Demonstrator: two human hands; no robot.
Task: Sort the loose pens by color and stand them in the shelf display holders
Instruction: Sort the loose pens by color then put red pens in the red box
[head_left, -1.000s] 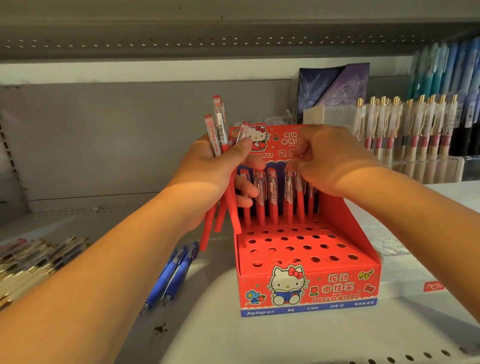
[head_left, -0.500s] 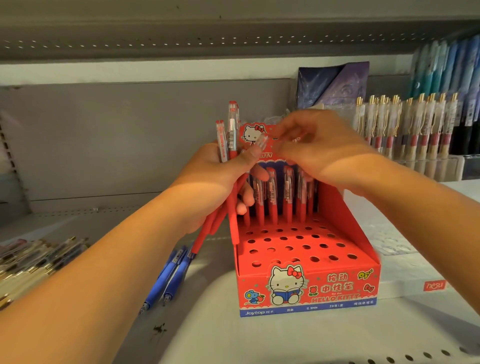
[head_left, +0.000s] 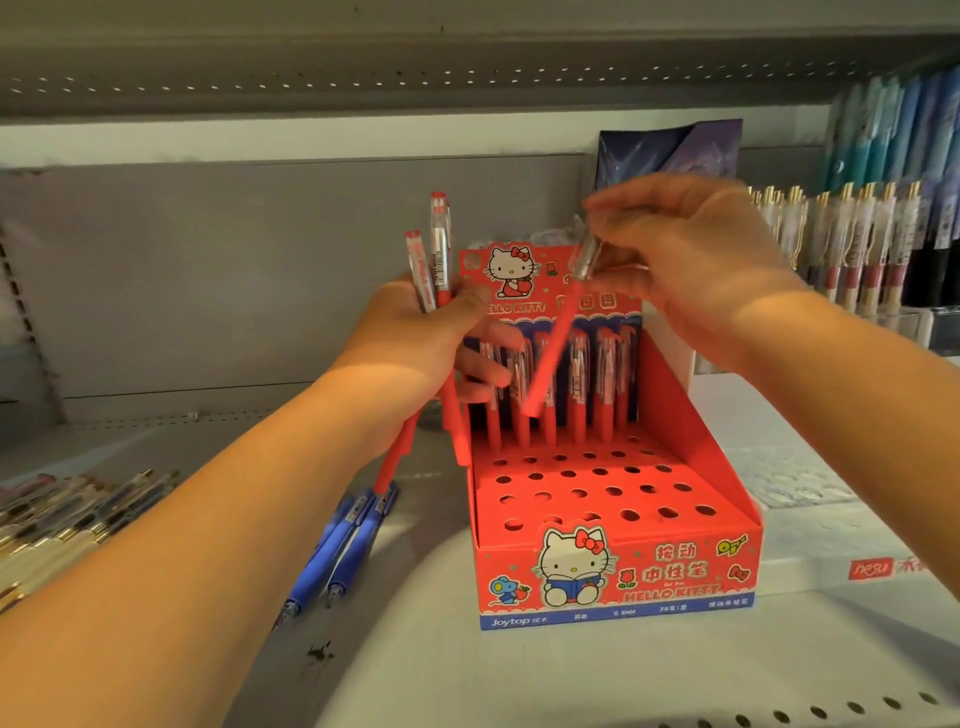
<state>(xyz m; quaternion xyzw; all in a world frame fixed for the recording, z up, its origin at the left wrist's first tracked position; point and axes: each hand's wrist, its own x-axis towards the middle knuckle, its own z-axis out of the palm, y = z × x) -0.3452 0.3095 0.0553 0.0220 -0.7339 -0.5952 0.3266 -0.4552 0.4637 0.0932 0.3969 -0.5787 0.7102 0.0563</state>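
Right hand (head_left: 696, 270) pinches red pen (head_left: 550, 358) by top. Left hand (head_left: 415, 338) grips more red pens (head_left: 434, 260). Hold pen straight, aim tip at empty hole (head_left: 568, 474) in Hello Kitty pen box (head_left: 613, 566).

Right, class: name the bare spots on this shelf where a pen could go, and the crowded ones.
Free: the shelf in front of the red display box, right of the blue pens; also the box's front rows of empty holes. Crowded: its back row of red pens, and the pen pile at far left.
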